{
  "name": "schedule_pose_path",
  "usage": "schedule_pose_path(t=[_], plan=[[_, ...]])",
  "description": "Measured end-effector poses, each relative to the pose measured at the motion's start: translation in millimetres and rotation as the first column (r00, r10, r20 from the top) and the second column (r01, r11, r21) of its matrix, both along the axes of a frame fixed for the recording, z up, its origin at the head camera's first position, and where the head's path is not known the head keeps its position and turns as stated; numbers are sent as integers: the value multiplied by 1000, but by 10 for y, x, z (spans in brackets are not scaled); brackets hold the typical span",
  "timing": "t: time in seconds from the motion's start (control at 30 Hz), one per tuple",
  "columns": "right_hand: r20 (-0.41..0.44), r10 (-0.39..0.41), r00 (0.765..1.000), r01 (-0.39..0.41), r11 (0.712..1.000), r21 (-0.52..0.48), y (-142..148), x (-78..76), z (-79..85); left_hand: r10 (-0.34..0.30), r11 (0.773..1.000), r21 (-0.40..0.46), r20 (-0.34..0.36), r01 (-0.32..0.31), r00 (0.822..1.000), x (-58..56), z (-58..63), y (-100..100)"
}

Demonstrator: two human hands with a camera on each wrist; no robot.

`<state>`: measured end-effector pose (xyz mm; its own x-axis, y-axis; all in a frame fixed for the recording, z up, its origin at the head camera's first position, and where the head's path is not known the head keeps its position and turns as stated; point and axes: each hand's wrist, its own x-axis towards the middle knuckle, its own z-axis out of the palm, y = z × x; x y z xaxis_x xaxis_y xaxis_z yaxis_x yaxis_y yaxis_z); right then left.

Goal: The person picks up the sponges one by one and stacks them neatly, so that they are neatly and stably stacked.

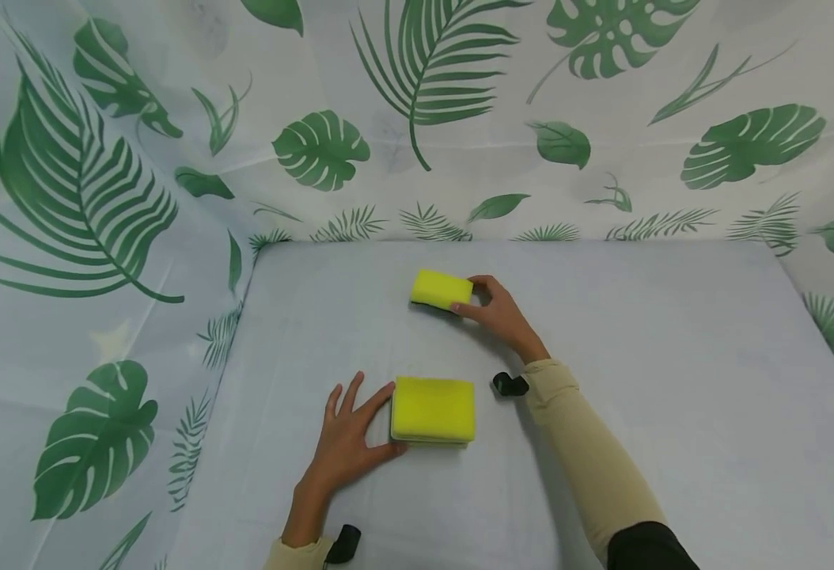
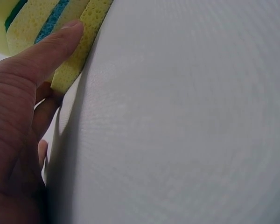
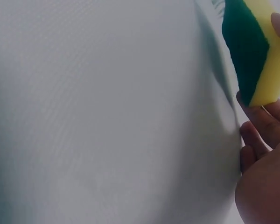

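Observation:
A stack of yellow sponges [image 1: 433, 408] sits on the white-covered table, nearest my body. My left hand [image 1: 349, 447] grips its left end, thumb along the near side and index finger at the far corner, the other fingers spread. In the left wrist view, the stacked sponges [image 2: 79, 58] show porous yellow layers with blue and green bands between, and the thumb presses their side. Farther back, my right hand [image 1: 498, 313] pinches a single sponge [image 1: 441, 290] by its right end, yellow side up. The right wrist view shows its dark green scouring face [image 3: 245, 46] tilted above the cloth.
White cloth [image 1: 673, 356] covers the table. Leaf-printed fabric [image 1: 460, 182] rises behind it and along both sides. Black wrist devices [image 1: 509, 385] sit by both wrists, at the beige sleeves.

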<state>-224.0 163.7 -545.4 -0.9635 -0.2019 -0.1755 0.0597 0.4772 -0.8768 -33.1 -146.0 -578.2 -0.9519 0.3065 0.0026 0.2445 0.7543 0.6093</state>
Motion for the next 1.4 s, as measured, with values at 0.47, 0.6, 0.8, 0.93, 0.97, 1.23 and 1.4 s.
schedule_pose_path(t=[0.47, 0.6, 0.8, 0.93, 0.97, 1.23, 1.4], plan=[[51, 7, 999, -4, 999, -45, 89, 228, 137, -1, 1000, 0, 5, 1, 1000, 7, -14, -7], [33, 21, 999, -19, 997, -73, 101, 310, 211, 2, 1000, -1, 6, -2, 1000, 6, -1, -3], [9, 47, 999, -46, 994, -101, 107, 456, 396, -1, 1000, -8, -4, 1, 1000, 0, 15, 2], [-13, 69, 998, -70, 992, -101, 115, 548, 493, -2, 1000, -8, -1, 2, 1000, 3, 17, 3], [-20, 74, 997, -75, 992, -103, 116, 572, 516, -2, 1000, -7, -1, 2, 1000, 4, 17, 3], [-81, 104, 991, -116, 980, -160, 126, 765, 666, 2, 999, 35, -29, -1, 1000, 8, 20, 6], [-128, 117, 985, -142, 970, -199, 123, 887, 744, -1, 999, 35, -26, 2, 1000, 1, 16, 5]])
